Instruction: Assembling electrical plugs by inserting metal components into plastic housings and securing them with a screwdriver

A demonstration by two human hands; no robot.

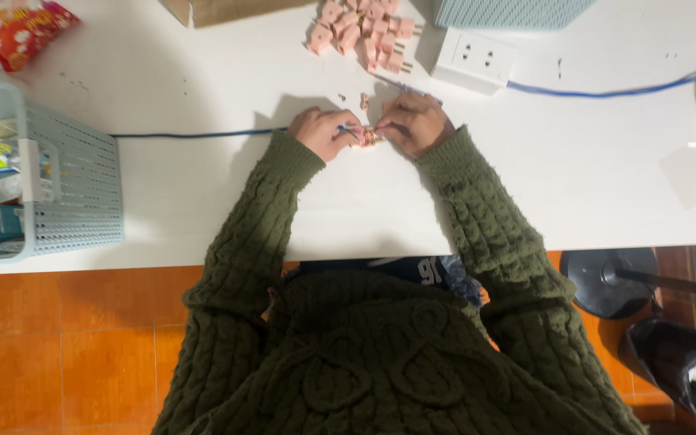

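My left hand (321,131) and my right hand (416,123) meet at the middle of the white table (203,193), both pinched on a small pink plug part (370,137) with brass metal showing. A blue cable (195,134) runs from the left into my left hand's fingers. A tiny pink piece (364,101) lies just beyond my hands. Further back sits a pile of several pink plug parts (364,28). Both arms wear dark green knitted sleeves.
A white power socket block (473,58) with a blue lead (606,90) lies at the back right. A light blue basket (58,185) with items stands at the left edge, another basket (509,11) at the back. A snack bag (22,28) lies far left.
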